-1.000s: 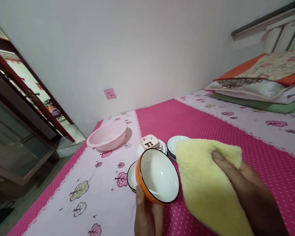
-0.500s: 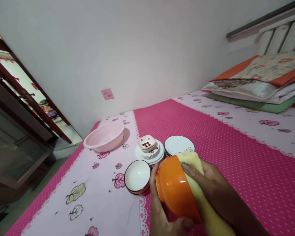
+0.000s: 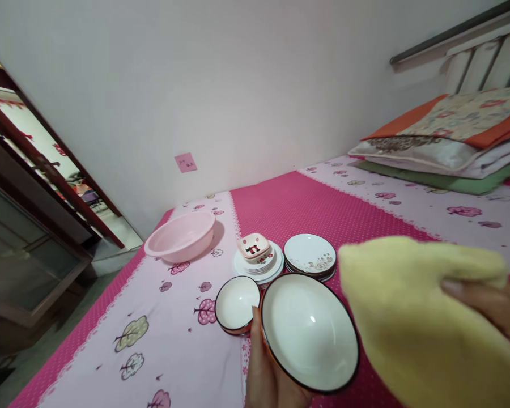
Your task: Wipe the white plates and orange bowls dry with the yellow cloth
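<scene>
My left hand (image 3: 268, 371) holds an orange bowl (image 3: 310, 334) from beneath and its left side, its white inside tilted up toward me. To the right, my right hand (image 3: 488, 306) grips a yellow cloth (image 3: 412, 317), blurred and apart from the bowl; most of its fingers are behind the cloth. Just left of the held bowl stands a stack of white-lined bowls (image 3: 237, 303) with dark rims. Behind are stacked white plates (image 3: 238, 266) with a small square patterned bowl (image 3: 254, 247) on top, and a second stack of dark-rimmed plates (image 3: 309, 252).
A pink basin (image 3: 181, 235) sits on the bed cover (image 3: 174, 345) near the wall. Folded bedding and a cushion (image 3: 446, 136) are piled at the far right, below a radiator (image 3: 488, 65). A doorway (image 3: 59, 153) opens on the left.
The bowl has turned from its orange outside to its white inside facing me. My right hand has drawn the cloth off the bowl and away to the right.
</scene>
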The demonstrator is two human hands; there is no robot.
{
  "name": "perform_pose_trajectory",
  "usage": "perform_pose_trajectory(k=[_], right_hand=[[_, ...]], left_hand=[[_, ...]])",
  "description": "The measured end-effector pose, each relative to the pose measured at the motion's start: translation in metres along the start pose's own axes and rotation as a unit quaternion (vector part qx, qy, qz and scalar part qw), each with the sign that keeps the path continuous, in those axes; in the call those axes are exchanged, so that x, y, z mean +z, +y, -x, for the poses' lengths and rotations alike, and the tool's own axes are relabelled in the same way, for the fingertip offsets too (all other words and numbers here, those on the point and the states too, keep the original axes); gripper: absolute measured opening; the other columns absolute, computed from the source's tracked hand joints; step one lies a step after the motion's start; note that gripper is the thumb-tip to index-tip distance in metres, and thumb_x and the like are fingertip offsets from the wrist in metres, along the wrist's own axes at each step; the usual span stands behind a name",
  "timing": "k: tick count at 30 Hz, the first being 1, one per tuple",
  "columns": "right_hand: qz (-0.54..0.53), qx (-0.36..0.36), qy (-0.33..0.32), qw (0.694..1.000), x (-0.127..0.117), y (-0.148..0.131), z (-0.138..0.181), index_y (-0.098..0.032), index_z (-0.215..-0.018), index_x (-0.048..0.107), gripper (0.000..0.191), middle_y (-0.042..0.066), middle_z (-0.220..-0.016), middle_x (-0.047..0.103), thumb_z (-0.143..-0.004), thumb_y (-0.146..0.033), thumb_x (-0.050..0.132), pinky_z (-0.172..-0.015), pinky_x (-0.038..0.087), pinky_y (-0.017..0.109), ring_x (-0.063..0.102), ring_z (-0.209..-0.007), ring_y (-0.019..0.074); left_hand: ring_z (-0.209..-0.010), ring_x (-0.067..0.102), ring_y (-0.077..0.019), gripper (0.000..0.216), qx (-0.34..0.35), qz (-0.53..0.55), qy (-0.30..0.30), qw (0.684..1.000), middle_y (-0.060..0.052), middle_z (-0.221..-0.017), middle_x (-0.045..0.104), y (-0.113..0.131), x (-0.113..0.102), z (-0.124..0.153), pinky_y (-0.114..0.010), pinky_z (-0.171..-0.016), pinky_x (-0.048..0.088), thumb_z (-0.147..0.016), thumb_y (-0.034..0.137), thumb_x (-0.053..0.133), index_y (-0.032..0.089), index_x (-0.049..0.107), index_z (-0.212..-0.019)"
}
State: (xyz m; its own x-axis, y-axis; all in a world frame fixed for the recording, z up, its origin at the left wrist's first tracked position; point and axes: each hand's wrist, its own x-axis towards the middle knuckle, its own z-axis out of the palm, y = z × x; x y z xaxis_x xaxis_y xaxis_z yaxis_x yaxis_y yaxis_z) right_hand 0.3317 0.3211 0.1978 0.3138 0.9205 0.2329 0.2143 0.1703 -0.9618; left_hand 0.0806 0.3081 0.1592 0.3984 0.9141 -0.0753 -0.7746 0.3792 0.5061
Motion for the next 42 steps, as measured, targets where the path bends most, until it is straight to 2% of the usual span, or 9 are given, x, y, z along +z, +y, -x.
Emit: perform_pose_trajectory(k=[3,8,12,16,22,27,34,39,42], right_hand=[[0.024,0.033,0.168,0.985,0.008,-0.019,-0.001,-0.029,-0.129,0.063,0.04,0.008,-0.124,0.073,-0.094,-0.046,0.058,-0.056,0.058,0.038,0.075,-0.087,0.0313],[0.079,-0.041,0.144,0.986,0.04,-0.047,0.01,-0.025,-0.128,0.064,0.043,0.009,-0.119,0.075,-0.089,-0.043,0.064,-0.08,0.061,0.045,0.073,-0.101,0.0351],[0.15,-0.287,-0.045,0.945,0.057,-0.042,0.006,-0.025,-0.128,0.062,0.047,0.008,-0.122,0.073,-0.082,-0.019,0.055,-0.091,0.059,0.045,0.071,-0.108,0.0305],[0.184,-0.374,-0.197,0.887,0.071,-0.036,0.006,-0.023,-0.129,0.062,0.061,0.009,-0.129,0.071,-0.073,-0.003,0.048,-0.103,0.052,0.047,0.063,-0.124,0.0286],[0.219,-0.33,-0.314,0.863,0.089,-0.031,0.009,-0.022,-0.103,0.069,0.031,0.011,-0.112,0.075,-0.076,-0.012,0.059,-0.089,0.053,0.047,0.066,-0.103,0.0305],[0.194,-0.277,-0.291,0.895,0.087,-0.017,-0.003,-0.022,-0.106,0.072,0.029,0.009,-0.103,0.077,-0.085,-0.015,0.054,-0.088,0.053,0.045,0.067,-0.095,0.028],[-0.015,-0.08,-0.396,0.915,0.081,-0.018,-0.019,-0.024,-0.102,0.076,0.024,0.003,-0.098,0.078,-0.083,-0.032,0.064,-0.079,0.057,0.034,0.073,-0.089,0.0233],[0.064,-0.107,-0.313,0.941,0.083,-0.009,-0.02,-0.024,-0.103,0.075,0.023,0.006,-0.106,0.076,-0.082,-0.027,0.066,-0.085,0.055,0.038,0.07,-0.099,0.0269],[0.185,-0.168,-0.282,0.926,0.086,-0.002,-0.021,-0.023,-0.101,0.073,0.023,0.007,-0.103,0.075,-0.088,-0.015,0.057,-0.085,0.051,0.038,0.066,-0.098,0.0265]], left_hand=[[-0.143,0.048,-0.0415,0.077,-0.029,0.023,0.004,0.999,-0.008,-0.146,0.065,0.003,-0.004,-0.003,-0.066,-0.115,0.036,-0.082,0.087,0.049,0.03,0.073,-0.129],[-0.14,0.052,-0.0383,0.059,-0.009,-0.054,0.038,0.998,-0.012,-0.135,0.072,0.0,0.003,0.002,-0.059,-0.118,0.036,-0.092,0.068,0.057,0.024,0.073,-0.129],[-0.137,0.055,-0.037,0.051,0.021,-0.164,0.024,0.986,-0.014,-0.135,0.071,-0.003,0.012,0.003,-0.055,-0.12,0.034,-0.094,0.049,0.065,0.02,0.068,-0.136],[-0.135,0.055,-0.0359,0.051,0.036,-0.209,0.009,0.977,-0.014,-0.133,0.071,0.005,0.007,0.0,-0.054,-0.121,0.032,-0.096,0.049,0.061,0.019,0.067,-0.136],[-0.135,0.053,-0.0382,0.052,0.014,-0.42,-0.023,0.907,-0.012,-0.132,0.071,0.028,0.004,0.004,-0.053,-0.118,0.034,-0.089,0.054,0.071,0.02,0.072,-0.129],[-0.132,0.056,-0.0408,0.072,-0.007,-0.405,-0.058,0.913,-0.015,-0.134,0.069,0.032,0.005,0.006,-0.053,-0.111,0.042,-0.081,0.063,0.074,0.021,0.064,-0.139],[-0.131,0.057,-0.0427,0.086,0.035,-0.373,-0.018,0.927,-0.018,-0.134,0.067,0.032,-0.012,0.01,-0.057,-0.113,0.039,-0.072,0.067,0.08,0.021,0.056,-0.141],[-0.137,0.053,-0.0379,0.074,0.024,-0.391,-0.013,0.92,-0.015,-0.145,0.061,0.035,-0.005,0.011,-0.054,-0.118,0.034,-0.084,0.063,0.072,0.023,0.055,-0.144],[-0.141,0.05,-0.0368,0.066,0.019,-0.434,0.012,0.901,-0.014,-0.151,0.058,0.035,0.0,0.013,-0.054,-0.118,0.035,-0.087,0.05,0.074,0.026,0.056,-0.145]])
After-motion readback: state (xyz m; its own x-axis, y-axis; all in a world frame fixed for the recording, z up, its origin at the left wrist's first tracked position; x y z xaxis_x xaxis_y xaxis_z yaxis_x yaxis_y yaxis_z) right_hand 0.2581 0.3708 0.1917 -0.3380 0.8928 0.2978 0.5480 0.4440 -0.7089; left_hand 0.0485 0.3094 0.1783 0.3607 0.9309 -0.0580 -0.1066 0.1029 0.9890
